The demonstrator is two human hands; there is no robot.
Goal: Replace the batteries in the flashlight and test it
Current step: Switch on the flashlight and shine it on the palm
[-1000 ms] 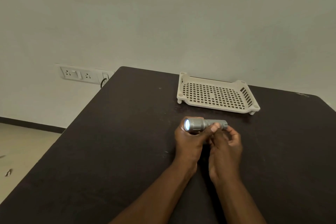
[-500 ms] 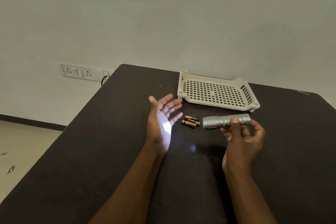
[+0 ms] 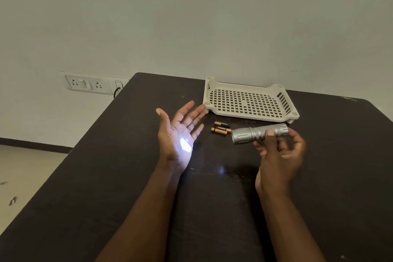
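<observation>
Right hand (image 3: 278,155) has the silver flashlight (image 3: 259,133) pinched around its tail end, thumb on top and fingers curled under, held just above the tabletop (image 3: 106,176) a bit right of the middle. The head of it points left toward the left hand (image 3: 177,132), which is spread wide, palm up and tilted toward the light, holding nothing. There's a bright white patch of light right on the heel of that palm, so it's on, plus a small glint reflected off the dark tabletop between the two wrists. Between the hands, a little farther back, three black and copper batteries (image 3: 221,129) lie side by side on the tabletop, just left of the flashlight head. Behind them, near the far edge, sits a cream perforated tray (image 3: 212,100). Off the far left corner, a switch and socket panel (image 3: 89,85) is on the wall.
</observation>
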